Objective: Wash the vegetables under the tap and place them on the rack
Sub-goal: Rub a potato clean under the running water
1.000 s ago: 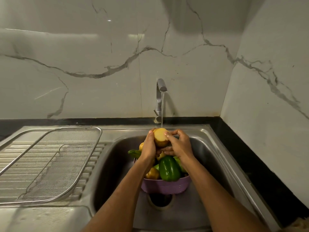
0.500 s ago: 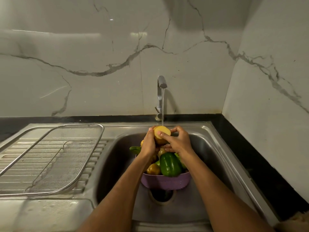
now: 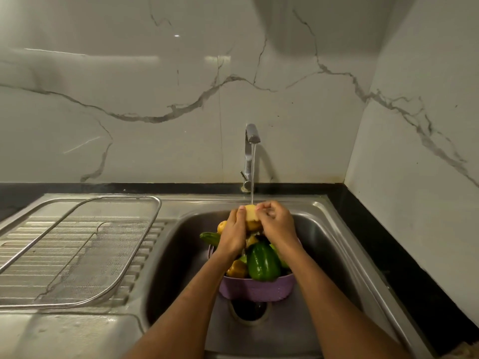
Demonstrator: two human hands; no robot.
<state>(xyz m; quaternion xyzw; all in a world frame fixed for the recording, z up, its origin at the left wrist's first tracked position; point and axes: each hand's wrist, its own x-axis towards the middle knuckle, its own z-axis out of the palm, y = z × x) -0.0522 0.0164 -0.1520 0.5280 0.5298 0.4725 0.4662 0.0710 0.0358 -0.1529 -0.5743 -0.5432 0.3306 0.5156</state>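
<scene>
Okay, I see both hands over the sink (image 3: pixel 334 229), under the running tap (image 3: pixel 251 141). My left hand (image 3: pixel 234 230) grips the potato (image 3: pixel 251 215) from its left side, my right hand (image 3: pixel 278 221) curls its fingers over the top right; water lands right on it. Below sits the purple colander (image 3: pixel 255 288) with a green pepper (image 3: pixel 263 261), a cucumber (image 3: pixel 210 237) poking out left and yellowish pieces (kind unclear), my forearms partly covering it. The wire rack (image 3: pixel 77 244) lies on the drainboard (image 3: pixel 39 330), well left of the potato. Versus half a second ago: the right fingers have slid further over the potato, hiding more of it.
</scene>
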